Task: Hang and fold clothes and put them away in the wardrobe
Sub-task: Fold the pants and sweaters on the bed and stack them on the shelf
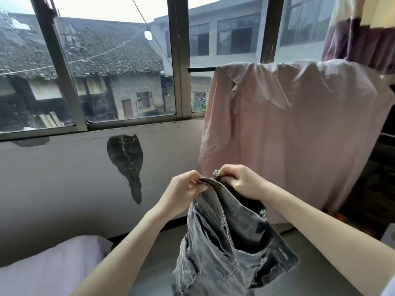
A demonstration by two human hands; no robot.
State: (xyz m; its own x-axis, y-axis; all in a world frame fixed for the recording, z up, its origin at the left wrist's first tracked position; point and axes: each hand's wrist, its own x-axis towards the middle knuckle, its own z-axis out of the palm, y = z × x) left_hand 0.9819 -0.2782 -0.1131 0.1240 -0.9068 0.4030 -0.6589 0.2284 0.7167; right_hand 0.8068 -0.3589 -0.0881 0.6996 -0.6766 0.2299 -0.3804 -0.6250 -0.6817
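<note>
In the head view, a pair of faded grey denim jeans [224, 238] hangs in the air in front of the person, above the grey floor and just beside a pale bed corner [49, 268]. The step in hand seems to be straightening the waistband before folding or hanging. To do it well, I think both hands should keep the band level and pull it apart evenly, so that the legs fall straight and do not twist.

The left hand [181, 189] pinches the waistband edge between thumb and curled fingers. The right hand [239, 182] grips the opposite part of the band, its fingers closed around the cloth. The two hands are near each other.

Behind them, a pale pink cotton shirt [288, 129] hangs over a dark rail [201, 69] beside the window.
</note>
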